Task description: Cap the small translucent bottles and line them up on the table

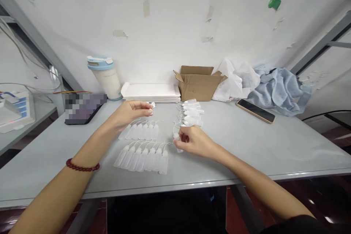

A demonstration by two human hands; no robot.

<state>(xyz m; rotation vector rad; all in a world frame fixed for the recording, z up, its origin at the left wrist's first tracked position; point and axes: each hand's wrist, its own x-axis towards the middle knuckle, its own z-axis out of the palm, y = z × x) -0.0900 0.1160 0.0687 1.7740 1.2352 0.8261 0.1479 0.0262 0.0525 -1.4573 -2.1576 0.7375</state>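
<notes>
My right hand point(193, 140) is closed around a small translucent plastic bottle point(176, 137) with a string loop, just above the grey table. The fingers of my left hand point(137, 109) are pinched together at the tips, where a small white piece point(153, 105) shows; its kind is too small to tell. Below that hand lies a row of translucent bottles point(142, 131) with white tops and strings. A second row of such bottles point(142, 159) lies nearer the front edge. Several more bottles point(193, 111) lie sideways in a column behind my right hand.
Along the wall stand a blue-lidded cup point(106, 78), a stack of white paper or envelopes point(150, 93), an open cardboard box point(201, 86), a white plastic bag point(233, 80) and a blue cloth point(276, 89). A phone point(255, 110) lies right; a dark flat object point(85, 109) lies left.
</notes>
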